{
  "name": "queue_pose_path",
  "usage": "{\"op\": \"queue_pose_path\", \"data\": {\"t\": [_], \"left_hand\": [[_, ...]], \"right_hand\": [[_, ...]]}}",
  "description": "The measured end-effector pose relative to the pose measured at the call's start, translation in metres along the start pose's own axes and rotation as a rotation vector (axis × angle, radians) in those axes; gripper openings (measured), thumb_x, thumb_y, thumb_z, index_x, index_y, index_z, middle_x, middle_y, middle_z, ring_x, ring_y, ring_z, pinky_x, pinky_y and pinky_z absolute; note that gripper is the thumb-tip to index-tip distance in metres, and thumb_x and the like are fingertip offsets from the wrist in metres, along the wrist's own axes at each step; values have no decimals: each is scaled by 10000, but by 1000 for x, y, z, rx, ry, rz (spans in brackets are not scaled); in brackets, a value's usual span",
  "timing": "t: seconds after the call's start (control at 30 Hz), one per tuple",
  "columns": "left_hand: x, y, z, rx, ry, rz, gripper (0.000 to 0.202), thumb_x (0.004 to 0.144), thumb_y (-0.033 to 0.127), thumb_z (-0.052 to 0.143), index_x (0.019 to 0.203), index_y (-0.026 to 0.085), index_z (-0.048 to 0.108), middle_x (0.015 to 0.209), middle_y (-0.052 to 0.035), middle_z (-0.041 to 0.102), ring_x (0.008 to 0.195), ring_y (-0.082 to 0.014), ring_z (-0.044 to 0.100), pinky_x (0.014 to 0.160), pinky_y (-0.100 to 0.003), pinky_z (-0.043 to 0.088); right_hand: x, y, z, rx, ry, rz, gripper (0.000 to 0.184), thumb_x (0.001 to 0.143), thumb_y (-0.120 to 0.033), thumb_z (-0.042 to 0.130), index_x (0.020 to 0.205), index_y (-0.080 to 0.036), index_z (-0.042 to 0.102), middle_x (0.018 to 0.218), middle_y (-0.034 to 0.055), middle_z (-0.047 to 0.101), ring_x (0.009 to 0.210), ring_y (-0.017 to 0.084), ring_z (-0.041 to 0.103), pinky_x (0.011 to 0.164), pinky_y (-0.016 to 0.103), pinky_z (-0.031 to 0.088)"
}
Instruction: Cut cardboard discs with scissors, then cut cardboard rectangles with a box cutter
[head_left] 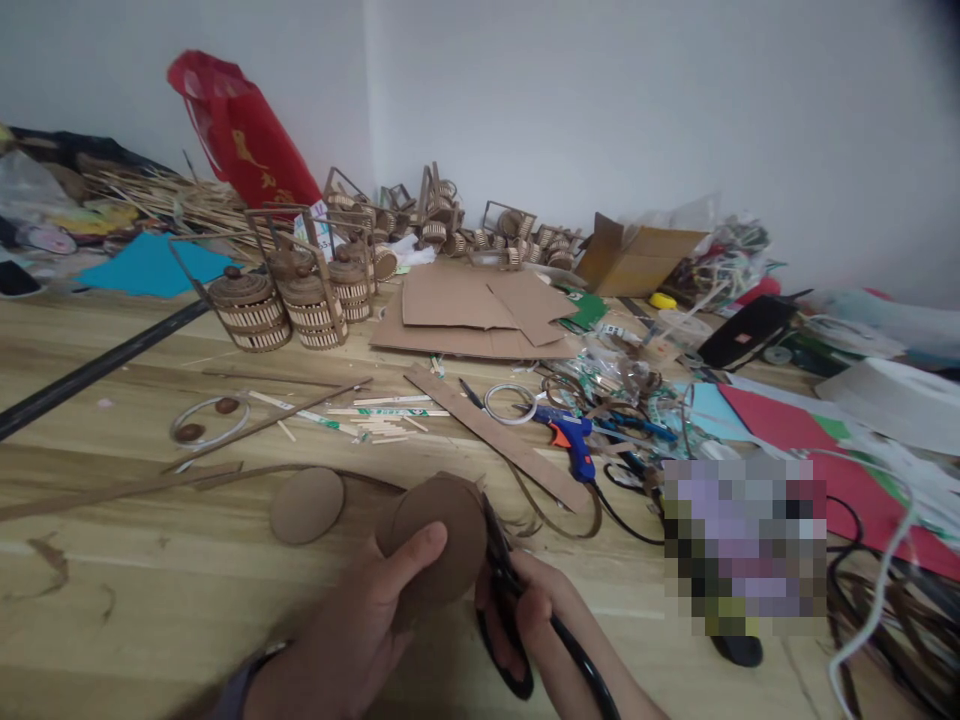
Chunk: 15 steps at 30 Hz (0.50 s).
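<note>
Between thumb and fingers, my left hand (375,590) grips a round brown cardboard disc (450,520) just above the table's front part. My right hand (551,605) is closed around black-handled scissors (504,570), whose blades lie against the disc's right edge. How far the blades are apart cannot be made out. Another cardboard disc (307,506) lies flat on the wood, left of the held one. A thin brown strip (360,474) runs behind both discs.
Lidded basket models (247,310) stand at back left. Cardboard sheets (457,300) are stacked at back centre. A blue glue gun (574,440), a long cardboard strip (495,435), metal rings and small sticks lie beyond my hands. Cables and coloured paper (780,430) clutter the right.
</note>
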<state>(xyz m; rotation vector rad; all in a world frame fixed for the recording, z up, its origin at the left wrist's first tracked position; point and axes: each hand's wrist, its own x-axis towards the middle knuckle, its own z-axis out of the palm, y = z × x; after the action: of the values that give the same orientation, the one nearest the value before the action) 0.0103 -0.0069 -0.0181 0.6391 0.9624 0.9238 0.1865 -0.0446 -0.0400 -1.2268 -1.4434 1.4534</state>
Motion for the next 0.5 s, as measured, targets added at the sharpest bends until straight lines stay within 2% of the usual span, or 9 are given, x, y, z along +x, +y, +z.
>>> {"op": "queue_pose_path", "data": {"t": [0.07, 0.1, 0.17, 0.23, 0.37, 0.5], "left_hand": [[0, 0, 1, -67, -7, -86, 203, 762, 368, 781, 910, 229, 775, 876, -69, 817, 970, -302, 762, 769, -338, 633], [1, 3, 2, -120, 26, -127, 179, 752, 321, 794, 892, 213, 767, 849, -58, 814, 905, -278, 774, 710, -300, 631], [1, 11, 5, -250, 155, -177, 144, 731, 180, 803, 864, 183, 747, 775, -24, 800, 733, -206, 772, 583, -214, 600], [2, 19, 9, -361, 283, -164, 134, 744, 66, 768, 823, 167, 729, 698, 3, 778, 571, -144, 727, 496, -169, 563], [4, 28, 14, -444, 368, -147, 170, 828, -4, 683, 831, 162, 720, 700, 13, 784, 517, -120, 715, 476, -162, 577], [6, 29, 12, -418, 420, -129, 178, 857, -3, 663, 888, 163, 718, 678, 18, 779, 480, -110, 700, 438, -145, 542]], "right_hand": [[1, -5, -3, -28, -6, -31, 809, 779, -950, 332, 857, -177, 558, 535, -48, 448, 443, 91, 374, 435, 220, 306], [1, -8, -4, -41, -25, -40, 783, 794, -934, 357, 848, -178, 555, 545, -47, 450, 451, 88, 374, 442, 220, 302], [1, -13, -7, -45, -70, -50, 721, 831, -891, 412, 838, -183, 546, 568, -47, 452, 466, 83, 375, 451, 219, 298], [2, -16, -8, -27, -89, -44, 661, 865, -842, 452, 842, -187, 538, 591, -47, 450, 479, 82, 375, 450, 216, 295], [1, -16, -6, -96, -28, -48, 530, 937, -716, 492, 797, -205, 495, 611, -46, 432, 506, 89, 381, 462, 226, 283], [-1, -11, -4, -149, -73, -82, 509, 939, -677, 520, 752, -204, 506, 604, -40, 436, 523, 99, 397, 468, 238, 274]]}}
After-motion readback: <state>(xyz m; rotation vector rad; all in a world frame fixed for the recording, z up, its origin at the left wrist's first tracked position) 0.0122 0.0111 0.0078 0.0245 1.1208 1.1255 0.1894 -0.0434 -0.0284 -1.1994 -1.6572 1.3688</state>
